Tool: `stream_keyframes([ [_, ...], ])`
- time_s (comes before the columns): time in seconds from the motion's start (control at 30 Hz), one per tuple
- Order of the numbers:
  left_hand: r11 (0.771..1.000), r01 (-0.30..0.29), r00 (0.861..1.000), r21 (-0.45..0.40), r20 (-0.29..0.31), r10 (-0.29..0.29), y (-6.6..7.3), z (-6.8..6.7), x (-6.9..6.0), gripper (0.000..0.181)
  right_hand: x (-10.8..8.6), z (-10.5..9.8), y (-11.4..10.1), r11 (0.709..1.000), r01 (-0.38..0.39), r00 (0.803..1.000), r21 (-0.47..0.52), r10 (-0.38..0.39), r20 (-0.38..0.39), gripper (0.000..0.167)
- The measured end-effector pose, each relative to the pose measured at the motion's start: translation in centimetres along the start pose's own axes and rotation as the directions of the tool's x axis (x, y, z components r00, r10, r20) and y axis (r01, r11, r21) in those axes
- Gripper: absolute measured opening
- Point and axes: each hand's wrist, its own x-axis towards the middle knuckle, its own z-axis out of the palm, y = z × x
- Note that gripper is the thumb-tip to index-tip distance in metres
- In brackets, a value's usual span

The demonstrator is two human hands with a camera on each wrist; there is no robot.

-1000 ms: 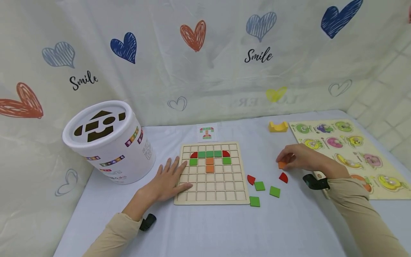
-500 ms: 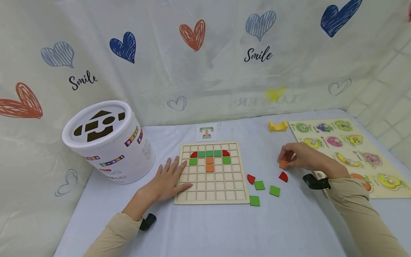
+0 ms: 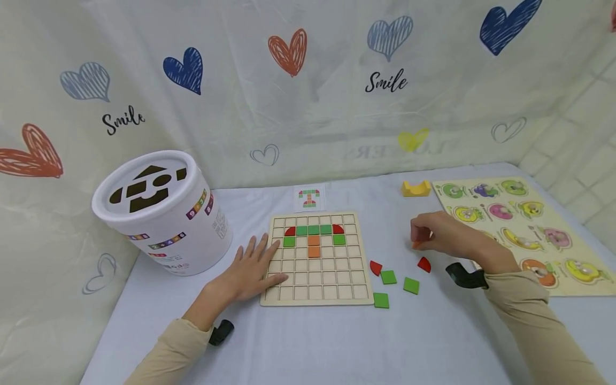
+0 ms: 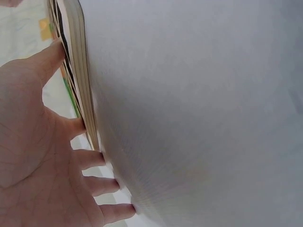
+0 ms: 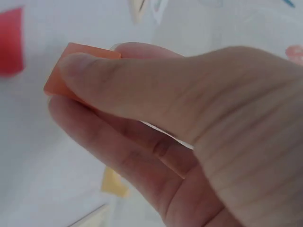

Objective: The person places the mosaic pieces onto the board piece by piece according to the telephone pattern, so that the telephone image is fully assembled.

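Between thumb and fingers, my right hand pinches an orange square tile, just above the table to the right of the wooden grid board. In the head view the fingers cover most of that tile. My left hand lies with spread, straight fingers on the board's left edge; the left wrist view shows its thumb on the board. On the board sit red quarter-round corners, green squares and two orange squares in a T-like pattern. Two red quarter-round tiles and several green square tiles lie loose right of the board.
Behind the board lies a small pattern card. A white bucket with shape slots in its lid stands at the left. A yellow block and a fruit puzzle board are on the right.
My right hand, with the orange tile in its pinch, has lifted a little and shifted slightly left. The left hand stays on the board.
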Motion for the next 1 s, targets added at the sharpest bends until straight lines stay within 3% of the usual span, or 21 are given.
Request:
stream_keyframes([
  [0.17, 1.000, 0.008, 1.000, 0.006, 0.010, -0.008, -0.1, 0.0, 0.0, 0.091, 1.3, 0.2, -3.3, 0.990, 0.138, 0.988, 0.003, -0.138, -0.063, 0.021],
  [0.3, 1.000, 0.008, 1.000, 0.000, 0.010, -0.008, 0.0, -0.1, 0.0, 0.091, 2.9, 0.9, -5.6, 0.964, 0.264, 0.961, 0.038, -0.260, -0.099, 0.019],
  [0.43, 1.000, 0.008, 1.000, -0.009, 0.008, -0.007, 0.0, -0.1, 0.0, 0.091, 4.6, 2.0, -7.6, 0.934, 0.351, 0.935, 0.071, -0.345, -0.083, 0.017],
  [0.77, 1.000, 0.007, 1.000, -0.009, -0.003, -0.007, -0.1, -0.1, 0.0, 0.091, 7.3, 4.6, -10.0, 0.900, 0.411, 0.911, 0.149, -0.398, -0.107, 0.012],
  [1.0, 1.000, 0.010, 1.000, -0.012, 0.005, -0.010, -0.1, 0.1, 0.0, 0.092, 8.8, 7.4, -10.2, 0.885, 0.413, 0.911, 0.214, -0.402, -0.095, 0.012],
])
